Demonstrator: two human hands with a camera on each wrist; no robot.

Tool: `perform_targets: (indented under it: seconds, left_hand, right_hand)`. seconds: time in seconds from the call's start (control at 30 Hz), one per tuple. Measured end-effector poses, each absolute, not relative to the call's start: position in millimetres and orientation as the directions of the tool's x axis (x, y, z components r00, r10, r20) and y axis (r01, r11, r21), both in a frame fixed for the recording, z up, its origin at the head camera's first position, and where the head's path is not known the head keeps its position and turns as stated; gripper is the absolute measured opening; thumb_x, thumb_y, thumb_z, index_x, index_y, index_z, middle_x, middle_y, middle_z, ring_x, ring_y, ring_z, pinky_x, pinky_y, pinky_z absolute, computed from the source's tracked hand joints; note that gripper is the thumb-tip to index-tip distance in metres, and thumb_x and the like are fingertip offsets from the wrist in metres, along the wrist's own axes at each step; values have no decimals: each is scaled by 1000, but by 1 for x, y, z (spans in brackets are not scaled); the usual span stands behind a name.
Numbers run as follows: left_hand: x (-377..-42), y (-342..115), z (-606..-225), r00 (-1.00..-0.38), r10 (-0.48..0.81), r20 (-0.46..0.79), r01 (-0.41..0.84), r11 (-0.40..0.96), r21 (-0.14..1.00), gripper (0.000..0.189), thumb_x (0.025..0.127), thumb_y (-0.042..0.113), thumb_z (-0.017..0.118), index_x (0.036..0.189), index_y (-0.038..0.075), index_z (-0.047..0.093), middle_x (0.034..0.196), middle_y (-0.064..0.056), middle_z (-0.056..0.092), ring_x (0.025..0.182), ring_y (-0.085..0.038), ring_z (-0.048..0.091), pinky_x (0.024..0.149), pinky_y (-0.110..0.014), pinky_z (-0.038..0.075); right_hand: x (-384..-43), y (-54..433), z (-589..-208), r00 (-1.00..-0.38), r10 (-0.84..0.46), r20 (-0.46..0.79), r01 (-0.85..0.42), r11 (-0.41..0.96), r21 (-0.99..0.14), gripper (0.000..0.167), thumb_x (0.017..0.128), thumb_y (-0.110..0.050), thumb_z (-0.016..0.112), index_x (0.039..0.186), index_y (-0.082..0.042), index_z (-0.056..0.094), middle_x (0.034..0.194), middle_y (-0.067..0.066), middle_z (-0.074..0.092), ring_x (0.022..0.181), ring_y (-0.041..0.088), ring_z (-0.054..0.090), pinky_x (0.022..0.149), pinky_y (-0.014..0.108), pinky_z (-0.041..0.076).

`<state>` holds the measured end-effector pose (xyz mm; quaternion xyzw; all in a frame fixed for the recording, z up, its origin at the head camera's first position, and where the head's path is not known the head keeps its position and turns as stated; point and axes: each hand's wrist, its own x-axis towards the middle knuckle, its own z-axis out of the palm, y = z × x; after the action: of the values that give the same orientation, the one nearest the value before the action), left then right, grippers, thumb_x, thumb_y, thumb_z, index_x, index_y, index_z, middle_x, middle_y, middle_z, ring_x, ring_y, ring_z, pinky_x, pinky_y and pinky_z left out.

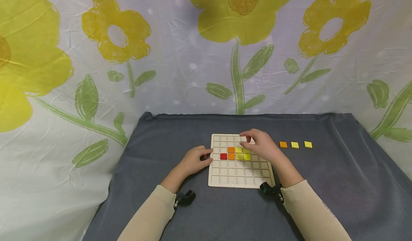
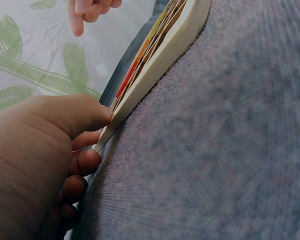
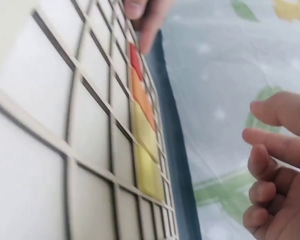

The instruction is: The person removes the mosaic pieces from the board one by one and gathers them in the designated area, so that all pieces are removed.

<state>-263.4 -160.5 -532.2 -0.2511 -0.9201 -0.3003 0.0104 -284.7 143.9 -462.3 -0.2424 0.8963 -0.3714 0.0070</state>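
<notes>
A pale wooden grid board [image 1: 236,180] lies flat on the cloth. Set in its cells are a red tile [image 1: 223,156], two orange tiles [image 1: 231,156] and several yellow tiles [image 1: 239,157], side by side in two rows. At the board's left edge, my left hand [image 1: 192,160] rests its thumb and index finger against the rim; the left wrist view shows the thumb [image 2: 97,115] on that edge. Over the board's far right part hovers my right hand [image 1: 262,146], its thumb and index fingertips apart with nothing seen between them. Its other fingers [image 3: 262,192] curl loosely.
To the right of the board, an orange tile [image 1: 283,144] and two yellow tiles [image 1: 294,145] lie in a row on the dark grey cloth [image 1: 322,183]. Behind the table hangs a white curtain [image 1: 180,55] with printed yellow flowers. Each wrist wears a black strap mount [image 1: 186,198].
</notes>
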Motion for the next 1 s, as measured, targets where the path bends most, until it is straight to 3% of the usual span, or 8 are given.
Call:
perform_targets:
  seconds: [0.17,0.47,0.7,1.0]
  left_hand:
    - [-264,-161,-533,-873,455,178,472,693,545,44,98,23,72,139,8,66,80,0,49,65,-12,38,64,-28,33]
    - [-265,-160,-532,-870,459,181,478,690,544,45,97,23,72,139,8,66,79,2,48,66,-11,39,65,-28,34]
    - [-266,-160,-533,-872,455,182,475,691,545,45,97,23,72,139,8,66,79,1,48,65,-12,39,64,-28,34]
    - [-266,-161,-536,-872,453,184,475,693,542,45,97,24,73,139,8,66,79,3,48,66,-11,39,65,-28,35]
  right_hand:
    - [-283,131,-469,-877,-452,162,-444,636,-631,35,97,-21,73,127,-3,72,88,3,52,69,19,39,61,35,33]
    - [-285,120,-485,-865,-488,119,-473,711,-520,36,96,-20,73,128,-4,73,99,5,57,88,22,49,73,37,43]
    - [-286,118,-492,-858,-506,85,-483,740,-468,41,95,-23,75,131,-4,71,100,8,53,86,23,43,73,38,38]
    - [-286,117,-500,-854,-515,76,-500,772,-392,32,97,-23,71,127,-12,74,98,5,47,92,26,39,77,39,33]
